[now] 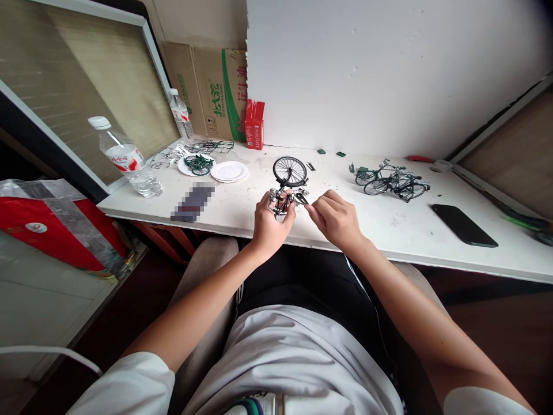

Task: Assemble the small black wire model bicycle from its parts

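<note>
White worktable point(389, 225) set against a white wall panel, window frames to either side; seated person's lap and both forearms fill the lower view.

Item 1. Model bicycle, part-built point(287, 187): black frame with one spoked wheel point(290, 170) standing up at the far end, metal fittings at the near end. Held over the table's near edge, between the two hands.

Item 2. Left hand point(270, 222): fingers curled closed round the near, lower end of the model bicycle, thumb pressed on the fittings; the wheel rises clear above and beyond the grip.

Item 3. Right hand point(334, 216): fingertips pinched together on a small dark part at the model's right side, just beside the left hand's thumb. What exactly is pinched cannot be told.

Item 4. Finished model bicycles, green and dark point(391, 181): lying in a cluster on the table, well apart to the right.

Item 5. Black phone point(464, 225): flat, near the right front edge.

Item 6. Paper plates: a bare stack point(228, 171); beside it one point(190, 167) carrying green bicycle parts.

Item 7. Water bottles: one point(127, 158) at the left front corner, tilted in view; another point(180, 114) farther back.

Item 8. Red carton point(254, 125), upright at the wall, next to a cardboard box point(211, 92) with green print.

Item 9. Red bag point(47, 227) under clear plastic, left of the table.
</note>
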The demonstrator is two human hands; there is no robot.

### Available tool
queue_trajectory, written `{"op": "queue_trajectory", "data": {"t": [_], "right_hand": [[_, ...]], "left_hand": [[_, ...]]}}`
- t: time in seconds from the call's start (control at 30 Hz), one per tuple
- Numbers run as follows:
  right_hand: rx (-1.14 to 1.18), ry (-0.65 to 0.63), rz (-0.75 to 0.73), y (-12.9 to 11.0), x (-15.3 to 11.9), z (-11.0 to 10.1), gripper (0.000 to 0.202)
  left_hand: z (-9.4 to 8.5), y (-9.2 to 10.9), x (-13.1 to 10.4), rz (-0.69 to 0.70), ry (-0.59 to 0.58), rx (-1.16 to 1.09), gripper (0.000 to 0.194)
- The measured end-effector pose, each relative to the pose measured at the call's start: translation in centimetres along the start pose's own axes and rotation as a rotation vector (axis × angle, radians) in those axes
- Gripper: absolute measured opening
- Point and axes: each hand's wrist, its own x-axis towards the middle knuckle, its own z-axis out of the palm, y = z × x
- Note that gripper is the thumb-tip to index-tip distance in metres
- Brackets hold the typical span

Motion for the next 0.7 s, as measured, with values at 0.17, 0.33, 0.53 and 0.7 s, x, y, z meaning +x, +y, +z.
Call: {"op": "queue_trajectory", "data": {"t": [0.17,0.33,0.53,0.7], "right_hand": [[0.023,-0.012,0.027,-0.2,-0.2,0.3,0.018],[-0.03,-0.045,-0.017,0.0,-0.1,0.4,0.011],[-0.012,-0.091,0.011,0.3,0.0,0.3,0.022],[0.28,-0.129,0.258,-1.0,0.0,0.5,0.04]], "left_hand": [[-0.1,0.3,0.0,-0.011,-0.004,0.032,0.024],[-0.1,0.4,0.3,-0.047,-0.014,0.037,0.02],[0.0,0.2,0.3,-0.047,-0.031,0.03,0.02],[-0.1,0.1,0.3,0.016,-0.015,0.129,0.017]]}}
